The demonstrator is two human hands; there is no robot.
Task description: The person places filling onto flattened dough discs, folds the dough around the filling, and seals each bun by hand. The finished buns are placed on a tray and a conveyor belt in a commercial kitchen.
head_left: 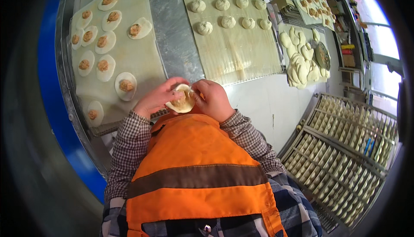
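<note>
Close in front of my apron, a round dough wrapper with filling (184,104) is cupped between both hands. My left hand (160,96) curls under and around its left side, with the thumb pressed in toward the filling. At the right edge, my right hand (214,100) pinches the dough rim with its fingers closed. The wrapper is still wide at the top, and filling shows inside. On the tray to the left lie several flat dough rounds (126,87), each topped with a lump of orange-brown filling. Pleated, closed buns (204,28) stand in rows on the tray ahead.
A grey metal surface (176,30) separates the left tray (142,60) from the bun tray (235,62). Plain dough pieces (299,64) are heaped at the right beside a bowl (322,56). Racks of stacked trays with buns (340,163) stand at the lower right. Another filled tray (308,0) sits far right.
</note>
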